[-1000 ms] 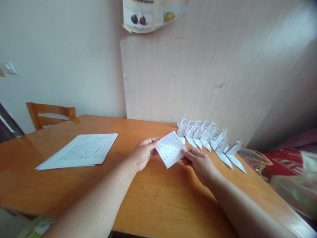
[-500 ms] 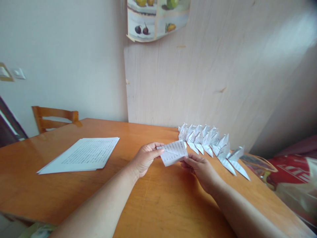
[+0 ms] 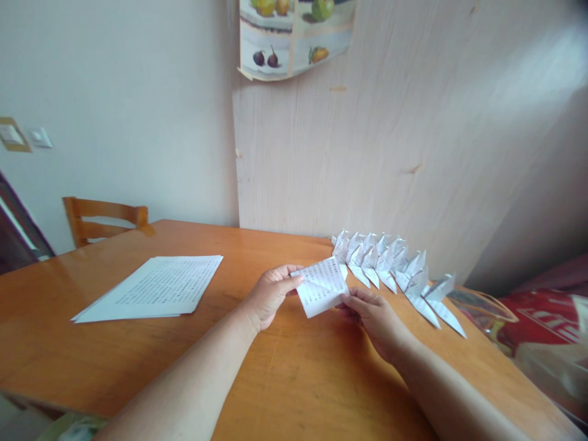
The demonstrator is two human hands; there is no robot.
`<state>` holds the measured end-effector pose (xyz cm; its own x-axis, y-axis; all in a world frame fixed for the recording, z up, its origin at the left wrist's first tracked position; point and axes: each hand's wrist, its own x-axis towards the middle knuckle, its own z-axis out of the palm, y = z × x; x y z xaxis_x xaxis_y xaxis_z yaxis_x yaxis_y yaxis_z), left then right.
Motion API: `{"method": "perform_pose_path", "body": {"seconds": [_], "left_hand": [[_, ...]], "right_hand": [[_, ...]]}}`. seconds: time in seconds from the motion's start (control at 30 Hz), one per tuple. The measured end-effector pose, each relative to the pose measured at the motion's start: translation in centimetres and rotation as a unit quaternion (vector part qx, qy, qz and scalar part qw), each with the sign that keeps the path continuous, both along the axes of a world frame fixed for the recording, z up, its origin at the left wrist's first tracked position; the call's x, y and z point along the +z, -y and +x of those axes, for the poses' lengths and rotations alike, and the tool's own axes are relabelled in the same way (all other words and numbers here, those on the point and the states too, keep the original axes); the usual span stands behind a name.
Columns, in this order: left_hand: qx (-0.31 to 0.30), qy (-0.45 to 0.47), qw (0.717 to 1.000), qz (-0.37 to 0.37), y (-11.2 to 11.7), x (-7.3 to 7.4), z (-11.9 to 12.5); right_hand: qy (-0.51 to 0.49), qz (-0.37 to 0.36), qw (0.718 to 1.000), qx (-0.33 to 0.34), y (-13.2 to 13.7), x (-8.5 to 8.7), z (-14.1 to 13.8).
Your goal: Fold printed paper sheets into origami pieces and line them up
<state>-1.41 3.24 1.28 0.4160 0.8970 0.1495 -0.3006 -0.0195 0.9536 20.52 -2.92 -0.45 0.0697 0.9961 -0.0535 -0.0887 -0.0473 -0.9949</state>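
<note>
A folded sheet of printed paper [image 3: 320, 286] is held up above the table between my two hands, with a crease across its face. My left hand [image 3: 274, 294] pinches its left corner, thumb on top and fingers behind. On the lower right edge, my right hand [image 3: 370, 315] grips it between thumb and fingers; some of those fingertips are hidden. Just beyond the right hand, several folded paper pieces [image 3: 416, 285] with upright points stand in rows on the table.
A stack of printed sheets [image 3: 160, 288] lies on the left of the wooden table [image 3: 294, 380]. Behind the table's far left edge is a wooden chair [image 3: 108, 211]. A red bag [image 3: 537, 315] sits beyond the right edge. The wall [image 3: 294, 165] rises behind.
The folded paper has tilted so that more of its printed face shows, its lower corner now reaching further down. Both hands keep their grip in nearly the same place.
</note>
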Motion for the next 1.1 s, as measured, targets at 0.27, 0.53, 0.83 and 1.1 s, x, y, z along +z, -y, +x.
{"method": "perform_pose_path", "body": {"seconds": [0.27, 0.53, 0.83, 1.1], "left_hand": [[-0.002, 0.0, 1.0, -0.007, -0.1, -0.1, 0.0], [0.004, -0.024, 1.0, -0.002, 0.0, 0.0, -0.1], [-0.047, -0.11, 0.993, -0.021, 1.2, 0.4, 0.3], [-0.054, -0.077, 0.995, -0.03, 1.1, 0.3, 0.4]], "right_hand": [[0.02, 0.01, 1.0, 0.001, 0.1, 0.0, 0.0], [0.009, 0.04, 0.999, -0.006, 0.4, 0.7, 0.1], [0.014, 0.054, 0.998, 0.023, 0.8, 1.3, -0.3], [0.046, 0.039, 0.998, 0.031, 0.8, 1.1, -0.6]]}}
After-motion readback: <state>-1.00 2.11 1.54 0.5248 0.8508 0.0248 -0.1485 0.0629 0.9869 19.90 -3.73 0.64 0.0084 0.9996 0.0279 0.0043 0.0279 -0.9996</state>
